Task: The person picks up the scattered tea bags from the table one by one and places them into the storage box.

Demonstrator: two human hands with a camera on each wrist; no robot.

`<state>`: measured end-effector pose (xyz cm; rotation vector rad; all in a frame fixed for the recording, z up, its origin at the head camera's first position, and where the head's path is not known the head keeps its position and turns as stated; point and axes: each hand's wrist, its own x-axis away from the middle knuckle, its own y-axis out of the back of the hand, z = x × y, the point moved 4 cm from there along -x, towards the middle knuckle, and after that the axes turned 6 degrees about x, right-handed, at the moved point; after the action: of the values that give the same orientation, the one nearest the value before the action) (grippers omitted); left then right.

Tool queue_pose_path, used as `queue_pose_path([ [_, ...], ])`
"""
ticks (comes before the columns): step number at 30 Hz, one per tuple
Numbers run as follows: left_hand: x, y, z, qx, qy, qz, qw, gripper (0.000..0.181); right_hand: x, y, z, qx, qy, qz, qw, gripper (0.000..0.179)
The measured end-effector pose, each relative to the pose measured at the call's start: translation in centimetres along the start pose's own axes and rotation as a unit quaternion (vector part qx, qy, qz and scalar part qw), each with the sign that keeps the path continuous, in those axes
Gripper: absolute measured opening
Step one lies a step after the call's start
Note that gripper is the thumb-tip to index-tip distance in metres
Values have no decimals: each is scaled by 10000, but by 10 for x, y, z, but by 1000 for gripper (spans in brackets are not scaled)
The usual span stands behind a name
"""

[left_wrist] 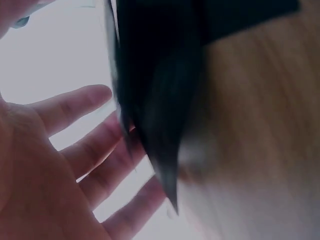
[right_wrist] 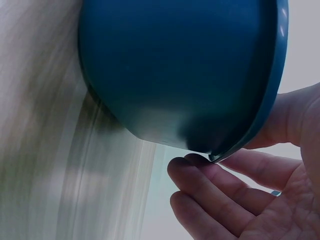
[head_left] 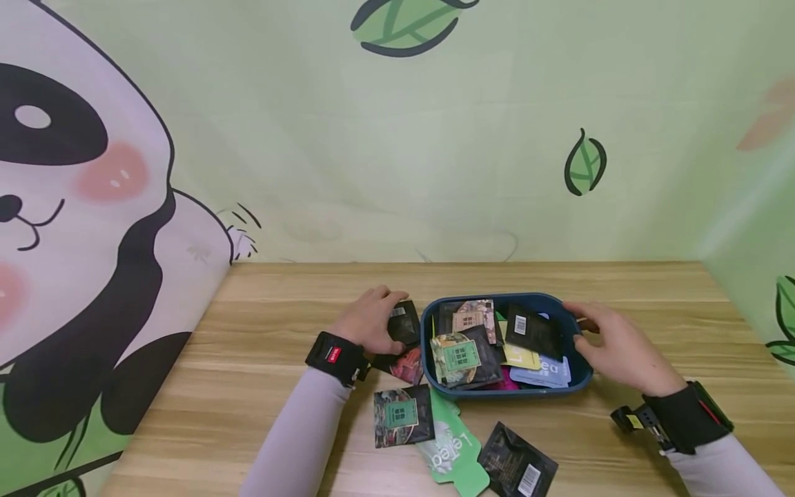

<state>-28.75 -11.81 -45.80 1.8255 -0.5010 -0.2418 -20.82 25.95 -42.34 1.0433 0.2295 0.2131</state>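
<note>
My left hand (head_left: 370, 321) is beside the left end of a blue plastic bin (head_left: 506, 394), at a black tea sachet (head_left: 404, 323). In the left wrist view its spread fingers (left_wrist: 95, 152) touch a dark, blurred sachet (left_wrist: 160, 75), fingertips partly hidden behind it. My right hand (head_left: 621, 342) holds the bin's right end, thumb and forefinger at the rim; in the right wrist view the other fingers bend loosely below the corner. Inside the bin lie black sachets with picture labels (head_left: 468, 359), a barcoded black one (head_left: 533, 331) and a blue packet (head_left: 543, 373).
A reddish sachet (head_left: 408, 366) lies by the left wrist. In front of the bin are a green-labelled sachet (head_left: 404, 416), a green packet (head_left: 450, 445) and a black barcoded sachet (head_left: 517, 461). A wall cloth with a panda (head_left: 81, 207) stands behind the wooden table (head_left: 279, 290).
</note>
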Motion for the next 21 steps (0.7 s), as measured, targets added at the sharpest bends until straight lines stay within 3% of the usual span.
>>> queue_pose_path([
  [8,-3,3,2,26,-73,-157,9998,88,1,-1,-1,-15,-15,-26,10000,55],
  [16,4,26,3,152,-140,-676,9975,87,0,-1,-1,-11,-12,-10,10000,55],
  [21,10,43,-6,81,-299,-1000,9945,89,0,0,0,-29,-11,-8,10000,55],
])
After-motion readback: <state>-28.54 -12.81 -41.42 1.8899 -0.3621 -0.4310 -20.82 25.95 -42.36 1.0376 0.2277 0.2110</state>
